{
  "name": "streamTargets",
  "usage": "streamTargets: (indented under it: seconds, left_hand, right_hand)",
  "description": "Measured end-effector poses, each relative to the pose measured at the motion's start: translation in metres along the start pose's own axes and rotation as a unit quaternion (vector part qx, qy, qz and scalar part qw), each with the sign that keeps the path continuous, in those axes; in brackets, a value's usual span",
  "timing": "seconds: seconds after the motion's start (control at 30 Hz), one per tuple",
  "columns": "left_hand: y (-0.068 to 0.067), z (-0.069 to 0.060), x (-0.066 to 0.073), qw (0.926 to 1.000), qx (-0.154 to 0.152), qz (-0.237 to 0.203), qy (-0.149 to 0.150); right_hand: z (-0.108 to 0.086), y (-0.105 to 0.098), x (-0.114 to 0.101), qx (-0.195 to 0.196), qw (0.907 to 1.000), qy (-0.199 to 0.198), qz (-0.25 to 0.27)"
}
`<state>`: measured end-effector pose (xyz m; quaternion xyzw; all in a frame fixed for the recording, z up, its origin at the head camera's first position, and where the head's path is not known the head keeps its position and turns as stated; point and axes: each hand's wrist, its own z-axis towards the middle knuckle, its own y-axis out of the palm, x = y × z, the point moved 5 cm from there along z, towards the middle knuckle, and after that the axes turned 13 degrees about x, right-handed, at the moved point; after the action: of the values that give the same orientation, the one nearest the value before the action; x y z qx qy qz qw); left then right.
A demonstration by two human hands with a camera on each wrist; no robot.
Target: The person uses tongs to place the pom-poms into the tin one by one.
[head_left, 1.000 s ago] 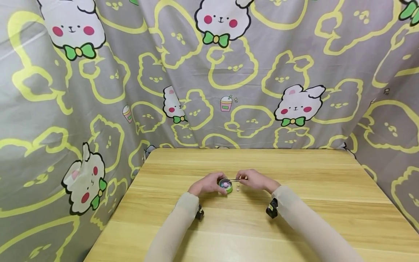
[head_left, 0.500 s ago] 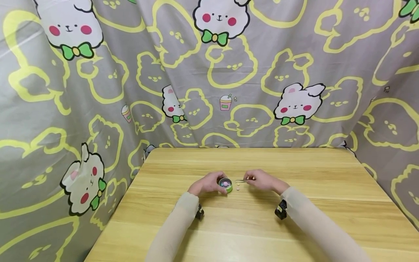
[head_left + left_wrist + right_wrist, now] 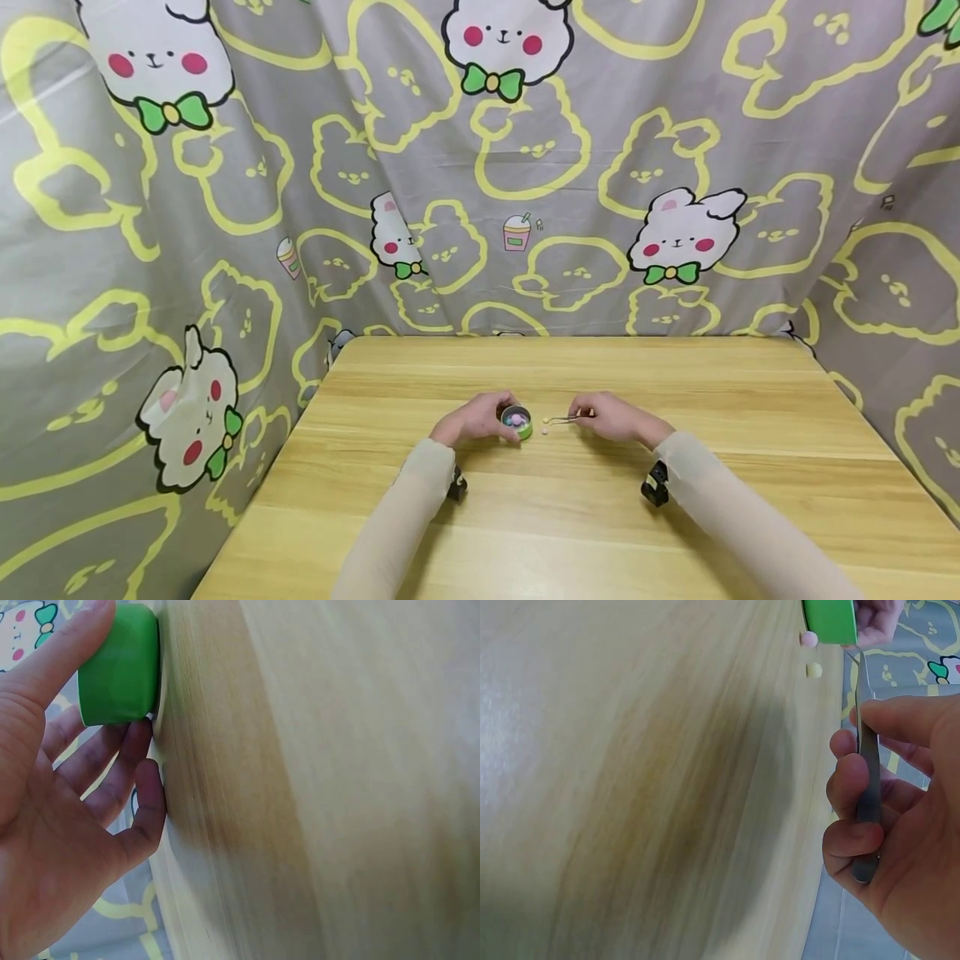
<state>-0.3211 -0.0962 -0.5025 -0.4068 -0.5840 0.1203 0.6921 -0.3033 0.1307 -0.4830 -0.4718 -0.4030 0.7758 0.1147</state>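
My left hand (image 3: 483, 417) grips a small round green container (image 3: 527, 432) on the table, thumb on the near side and fingers behind. Its green wall (image 3: 120, 671) fills the top of the left wrist view. Inside lie small pink, purple and teal pieces, too small to tell apart. My right hand (image 3: 611, 416) holds metal tweezers (image 3: 868, 787) between thumb and curled fingers. Their tips point left toward the container and look slightly apart. Just by the tips, a yellow ball (image 3: 814, 670) and a pink ball (image 3: 808, 639) lie on the wood, beside the container.
The wooden table (image 3: 480, 517) extends around both hands, with its back edge against a grey patterned curtain (image 3: 450, 167). More curtain hangs at the left and right sides. A small black device is strapped to each wrist.
My right hand has drawn the tweezers rightward from over the container, and their tips are now near the two balls. The left hand and the container have stayed in place.
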Motion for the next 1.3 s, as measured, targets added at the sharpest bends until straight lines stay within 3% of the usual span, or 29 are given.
streamTargets:
  seconds: [1.3]
  left_hand:
    - [-0.002,-0.001,0.002,1.0000,-0.003,0.000,0.005]
  right_hand:
    - [0.003,0.013,-0.006,-0.016,0.9998,-0.006,-0.014]
